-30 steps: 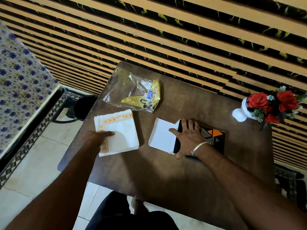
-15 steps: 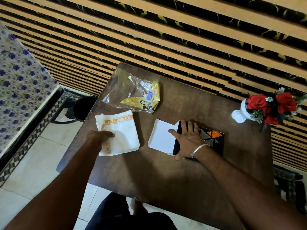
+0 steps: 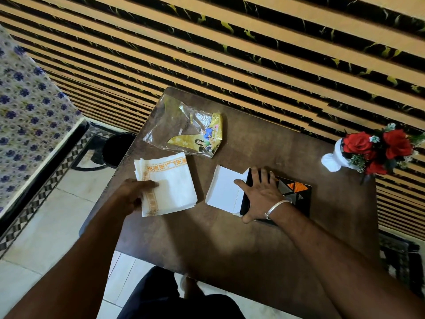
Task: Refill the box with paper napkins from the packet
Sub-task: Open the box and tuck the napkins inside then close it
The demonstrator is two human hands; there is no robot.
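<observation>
The stack of napkins lay near the left edge of the tabletop, out of the empty packet, which lay at the far left corner. The left hand was closed on the stack's near-left corner, thumb on top. The right hand was pressed flat, fingers spread, on the black box, gripping nothing; the white flap stood open toward the stack. Risks were judged: a corner pinch could fan or shed loose sheets over the edge; the flap could fold inward and block entry.
</observation>
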